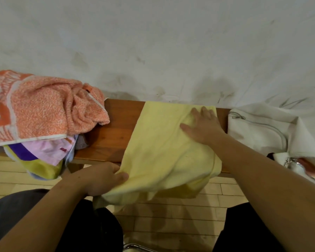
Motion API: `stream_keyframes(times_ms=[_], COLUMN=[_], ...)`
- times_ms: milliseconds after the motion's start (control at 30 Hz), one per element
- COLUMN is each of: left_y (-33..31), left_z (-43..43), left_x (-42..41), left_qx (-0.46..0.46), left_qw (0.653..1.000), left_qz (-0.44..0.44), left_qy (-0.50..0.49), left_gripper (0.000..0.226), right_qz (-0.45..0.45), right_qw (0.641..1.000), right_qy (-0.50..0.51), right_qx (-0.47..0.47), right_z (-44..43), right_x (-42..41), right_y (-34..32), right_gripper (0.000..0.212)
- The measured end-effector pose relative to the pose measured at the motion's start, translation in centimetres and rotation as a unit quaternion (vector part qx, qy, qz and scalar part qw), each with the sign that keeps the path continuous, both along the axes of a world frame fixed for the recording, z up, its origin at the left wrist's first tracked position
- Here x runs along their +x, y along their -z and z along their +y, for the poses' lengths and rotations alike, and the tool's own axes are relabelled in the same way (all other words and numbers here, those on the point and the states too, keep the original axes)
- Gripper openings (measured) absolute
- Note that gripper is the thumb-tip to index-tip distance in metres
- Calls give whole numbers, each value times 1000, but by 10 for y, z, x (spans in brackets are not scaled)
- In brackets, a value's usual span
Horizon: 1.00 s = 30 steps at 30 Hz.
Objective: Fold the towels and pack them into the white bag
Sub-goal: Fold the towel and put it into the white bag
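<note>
Head, soft yellow towel (162, 151), perhaps terry

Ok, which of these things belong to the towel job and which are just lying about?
Job: yellow towel, gripped by left hand, pressed by right hand; orange towel heap; white bag.
Lying about: wooden bench; shiny metal object.

Your right hand (202, 124) lies on the spread towel (162, 151) on the bench (113, 135), the bag (258, 131) just right of it, the heap of towels (40, 113) left of and beyond your left hand (102, 179) at the towel's near edge.
</note>
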<state>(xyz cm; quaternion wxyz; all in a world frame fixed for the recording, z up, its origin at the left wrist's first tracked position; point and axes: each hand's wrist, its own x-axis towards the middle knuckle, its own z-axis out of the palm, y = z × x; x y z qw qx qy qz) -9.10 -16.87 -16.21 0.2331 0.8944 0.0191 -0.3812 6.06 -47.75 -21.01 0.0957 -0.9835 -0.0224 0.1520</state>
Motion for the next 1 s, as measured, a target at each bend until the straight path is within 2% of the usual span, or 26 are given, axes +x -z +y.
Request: stream_keyframes(times_ms=[67, 133, 200, 300, 367, 500, 633, 833, 1000], left_y=[-2, -5, -8, -7, 1, 13, 10, 14, 17], left_z=[-1, -5, -12, -21, -24, -30, -40, -34, -32], left_x=[1, 5, 10, 15, 19, 27, 27, 29, 32], left_qx=[-34, -78, -82, -41, 23, 136, 199, 208, 169], left_qw=[998, 985, 966, 958, 969, 974, 966, 965, 973], left_qz=[-33, -111, -193, -249, -235, -170, -154, -153, -140], left_qy=[-43, -110, -152, -138, -75, -57, -54, -52, -73], left_gripper=[33, 29, 23, 67, 80, 71, 74, 78, 81], right_qz=[-8, -30, -55, -72, -82, -131, -123, -63, -98], right_qw=[999, 996, 992, 984, 980, 974, 990, 993, 986], right_qy=[-42, -77, -109, -143, -156, -157, -60, 98, 132], right_qx=[9, 25, 43, 72, 92, 100, 26, -34, 13], right_z=[20, 41, 59, 78, 86, 86, 62, 2, 2], right_x=[-9, -23, -39, -61, -72, -73, -50, -26, -29], right_y=[2, 3, 7, 9, 8, 3, 6, 9, 0], right_gripper=[91, 88, 87, 85, 84, 74, 64, 75, 63])
